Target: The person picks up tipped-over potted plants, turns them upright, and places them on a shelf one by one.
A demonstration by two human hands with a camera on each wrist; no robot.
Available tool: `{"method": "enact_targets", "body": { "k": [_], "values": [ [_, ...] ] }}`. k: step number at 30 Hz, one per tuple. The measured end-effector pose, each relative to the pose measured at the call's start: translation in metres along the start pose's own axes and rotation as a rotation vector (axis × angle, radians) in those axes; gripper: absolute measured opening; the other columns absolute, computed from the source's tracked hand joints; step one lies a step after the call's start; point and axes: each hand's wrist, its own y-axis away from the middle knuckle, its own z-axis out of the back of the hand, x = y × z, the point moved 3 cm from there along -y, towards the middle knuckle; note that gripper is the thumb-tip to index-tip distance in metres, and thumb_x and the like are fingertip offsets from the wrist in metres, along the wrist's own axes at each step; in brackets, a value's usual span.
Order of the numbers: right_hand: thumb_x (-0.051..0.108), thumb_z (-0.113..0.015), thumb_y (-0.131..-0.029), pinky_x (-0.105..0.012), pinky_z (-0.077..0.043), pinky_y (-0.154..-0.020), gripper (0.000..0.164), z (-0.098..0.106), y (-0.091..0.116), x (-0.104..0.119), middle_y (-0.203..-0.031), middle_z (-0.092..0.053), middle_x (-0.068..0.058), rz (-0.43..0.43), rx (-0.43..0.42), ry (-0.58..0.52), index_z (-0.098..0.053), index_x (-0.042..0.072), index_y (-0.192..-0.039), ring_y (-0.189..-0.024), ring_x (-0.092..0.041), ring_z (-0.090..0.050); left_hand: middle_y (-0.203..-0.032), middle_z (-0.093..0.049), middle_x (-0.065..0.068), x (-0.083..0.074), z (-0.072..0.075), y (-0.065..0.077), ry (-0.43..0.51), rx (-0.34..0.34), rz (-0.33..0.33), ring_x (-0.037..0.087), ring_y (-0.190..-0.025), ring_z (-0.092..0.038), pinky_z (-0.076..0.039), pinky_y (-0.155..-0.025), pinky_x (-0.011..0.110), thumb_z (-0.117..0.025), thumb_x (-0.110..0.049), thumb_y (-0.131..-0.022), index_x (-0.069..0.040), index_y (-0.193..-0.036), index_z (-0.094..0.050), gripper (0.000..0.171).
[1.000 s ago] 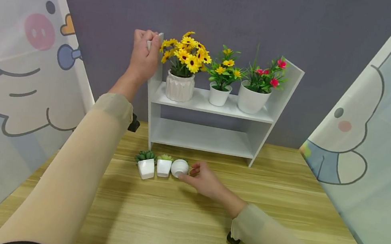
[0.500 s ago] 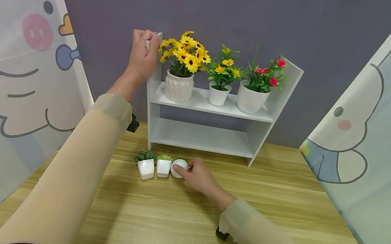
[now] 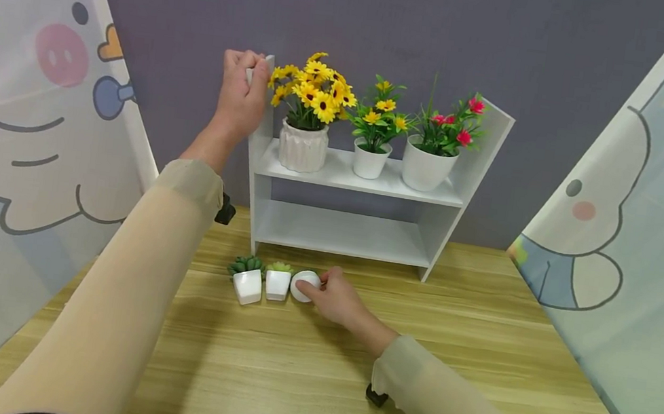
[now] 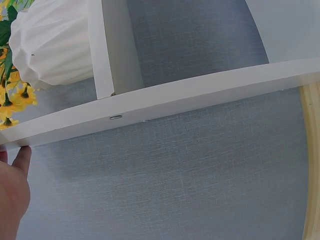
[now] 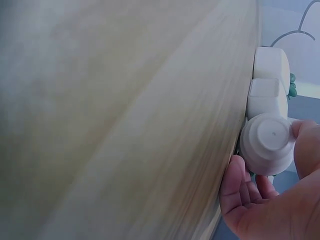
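Observation:
My left hand (image 3: 241, 97) grips the top of the left side panel of a white two-tier shelf (image 3: 344, 232). In the left wrist view, the fingers (image 4: 22, 159) show at the panel's edge. On the table my right hand (image 3: 342, 300) holds a small round white pot (image 3: 302, 279) that lies on its side, base toward me. The right wrist view shows the thumb on one side of that round pot (image 5: 267, 142) and fingers curled at the other. Beside it lie two square white pots, one with a pale green succulent (image 3: 277, 285), the other with a darker succulent (image 3: 248, 286).
On the upper tier stand a ribbed pot of yellow daisies (image 3: 304, 149), a small pot with yellow flowers (image 3: 369, 162) and a larger pot with red flowers (image 3: 427, 168). A grey wall (image 3: 569, 70) is behind the shelf. Cartoon-printed curtains (image 3: 604, 197) flank the wooden table (image 3: 288, 379).
My right hand has moved left onto the round pot, its thumb coming over the base. My left hand keeps its grip on the shelf.

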Motion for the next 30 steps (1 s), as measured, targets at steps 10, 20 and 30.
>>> {"method": "enact_targets", "body": {
  "k": [10,20,30],
  "values": [
    [0.044,-0.080,-0.100,-0.030,-0.055,-0.075,0.063,0.008,0.003,-0.004,-0.117,-0.072,-0.015,0.037,0.025,-0.005,-0.056,-0.003,-0.133,-0.094,-0.020,-0.066,-0.115,-0.025,-0.011,0.001,0.002,0.000,0.002,-0.002,0.006,0.020,-0.154,-0.042,-0.034,-0.107,0.026,-0.039,-0.040,-0.118,-0.025,-0.097,-0.041,0.026],
    [0.029,-0.089,-0.093,-0.034,-0.059,-0.083,0.056,0.015,0.009,-0.008,-0.115,-0.072,-0.015,0.095,0.036,-0.046,-0.058,-0.005,-0.127,-0.100,-0.021,-0.069,-0.117,-0.025,-0.011,-0.001,0.001,-0.001,-0.001,0.004,0.009,0.021,-0.153,-0.042,-0.034,-0.107,0.026,-0.038,-0.040,-0.118,-0.025,-0.098,-0.042,0.025],
    [0.020,-0.090,-0.090,-0.035,-0.061,-0.089,0.055,0.020,0.015,-0.014,-0.116,-0.070,-0.017,0.129,0.074,-0.103,-0.058,-0.005,-0.126,-0.104,-0.022,-0.070,-0.117,-0.025,-0.011,-0.002,0.000,0.002,-0.023,0.004,0.024,0.022,-0.148,-0.044,-0.034,-0.105,0.026,-0.038,-0.042,-0.118,-0.025,-0.100,-0.041,0.025]
  ]
}}
